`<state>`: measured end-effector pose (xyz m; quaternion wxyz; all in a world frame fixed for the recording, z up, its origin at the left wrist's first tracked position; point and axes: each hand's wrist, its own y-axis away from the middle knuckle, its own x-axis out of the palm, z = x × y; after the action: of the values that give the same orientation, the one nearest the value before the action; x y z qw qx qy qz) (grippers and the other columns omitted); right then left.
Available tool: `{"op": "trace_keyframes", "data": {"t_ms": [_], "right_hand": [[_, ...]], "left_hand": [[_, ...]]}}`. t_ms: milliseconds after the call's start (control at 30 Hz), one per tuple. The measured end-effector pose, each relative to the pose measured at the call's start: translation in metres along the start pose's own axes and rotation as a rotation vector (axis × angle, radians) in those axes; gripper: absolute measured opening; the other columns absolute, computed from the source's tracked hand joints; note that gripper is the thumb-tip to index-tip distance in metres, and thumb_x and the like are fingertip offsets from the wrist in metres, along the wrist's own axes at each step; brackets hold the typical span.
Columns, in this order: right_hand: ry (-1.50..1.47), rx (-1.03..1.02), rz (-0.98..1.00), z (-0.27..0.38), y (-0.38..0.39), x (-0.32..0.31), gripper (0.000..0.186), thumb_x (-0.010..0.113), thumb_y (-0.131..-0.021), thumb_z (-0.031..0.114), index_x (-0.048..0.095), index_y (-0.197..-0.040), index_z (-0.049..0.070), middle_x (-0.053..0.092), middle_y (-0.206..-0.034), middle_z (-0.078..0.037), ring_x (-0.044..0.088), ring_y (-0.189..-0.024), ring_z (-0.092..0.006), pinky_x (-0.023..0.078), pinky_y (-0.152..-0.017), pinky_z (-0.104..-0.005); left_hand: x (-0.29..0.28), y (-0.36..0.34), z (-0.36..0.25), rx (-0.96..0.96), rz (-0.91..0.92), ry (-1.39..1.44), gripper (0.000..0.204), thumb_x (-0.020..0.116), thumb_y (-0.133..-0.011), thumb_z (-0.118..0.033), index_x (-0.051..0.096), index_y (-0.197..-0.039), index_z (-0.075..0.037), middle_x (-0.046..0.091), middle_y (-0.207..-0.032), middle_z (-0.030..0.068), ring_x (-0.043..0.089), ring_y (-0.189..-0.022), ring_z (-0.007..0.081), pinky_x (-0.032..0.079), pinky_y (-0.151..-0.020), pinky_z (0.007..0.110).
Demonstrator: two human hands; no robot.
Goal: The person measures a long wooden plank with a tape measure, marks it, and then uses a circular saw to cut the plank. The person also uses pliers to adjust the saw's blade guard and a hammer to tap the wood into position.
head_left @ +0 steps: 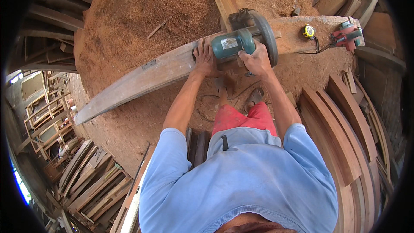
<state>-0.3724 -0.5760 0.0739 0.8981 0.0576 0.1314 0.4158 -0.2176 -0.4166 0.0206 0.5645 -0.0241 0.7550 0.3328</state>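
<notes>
A teal circular saw (233, 44) with a dark round guard lies across a long, worn wooden bench plank (159, 73). My right hand (258, 60) is closed round the saw's rear handle. Beside the motor end of the saw, my left hand (204, 58) rests on the plank with its fingers apart. I cannot tell whether its inner edge touches the saw. A short light board (225, 0) sticks out past the far side of the saw, and the cutting edge is hidden.
Further right on the plank are a yellow tape measure (308, 31) and a red power tool (346, 36) with a cord. A sawdust heap (129, 21) lies beyond. Curved timber pieces (336, 133) are stacked at right, and wood scraps (95, 181) at lower left.
</notes>
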Motion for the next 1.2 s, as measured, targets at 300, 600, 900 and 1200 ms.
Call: {"op": "trace_keyframes", "data": {"t_ms": [300,600,900,1200], "right_hand": [[-0.004,0.017,-0.012,0.004,-0.009,0.003,0.022,0.067,-0.079,0.007,0.062,-0.097,-0.004,0.060,-0.080,-0.004,0.056,-0.076,-0.0146,0.047,-0.073,-0.0318],[-0.025,-0.045,-0.003,-0.002,-0.020,0.005,0.025,0.067,-0.079,0.007,0.063,-0.100,-0.005,0.062,-0.086,-0.006,0.057,-0.081,-0.0156,0.048,-0.077,-0.0324],[0.046,-0.009,0.001,0.002,-0.028,0.004,0.023,0.067,-0.079,0.006,0.064,-0.099,-0.005,0.062,-0.083,-0.005,0.057,-0.079,-0.0151,0.049,-0.076,-0.0328],[0.037,-0.030,-0.018,0.001,-0.043,0.008,0.028,0.068,-0.075,0.011,0.065,-0.098,-0.006,0.069,-0.087,-0.022,0.068,-0.085,-0.0320,0.051,-0.081,-0.0412]], "left_hand": [[0.000,-0.001,-0.001,-0.012,-0.003,0.031,0.143,0.088,-0.052,-0.060,0.012,-0.151,0.011,0.006,-0.162,0.0272,-0.003,-0.151,0.0455,0.006,-0.119,0.060],[0.016,-0.005,0.007,-0.029,-0.032,0.027,0.156,0.092,-0.045,-0.061,-0.002,-0.157,-0.005,0.003,-0.162,0.0254,-0.001,-0.150,0.0477,0.007,-0.118,0.064],[-0.004,0.000,-0.002,-0.044,0.057,-0.001,0.143,0.089,-0.054,-0.061,0.012,-0.152,0.008,0.004,-0.163,0.0268,-0.004,-0.151,0.0459,0.006,-0.120,0.061],[-0.005,0.001,-0.003,-0.040,0.036,-0.006,0.134,0.089,-0.056,-0.059,0.020,-0.150,0.007,0.007,-0.163,0.0269,0.000,-0.151,0.0477,0.008,-0.120,0.062]]}}
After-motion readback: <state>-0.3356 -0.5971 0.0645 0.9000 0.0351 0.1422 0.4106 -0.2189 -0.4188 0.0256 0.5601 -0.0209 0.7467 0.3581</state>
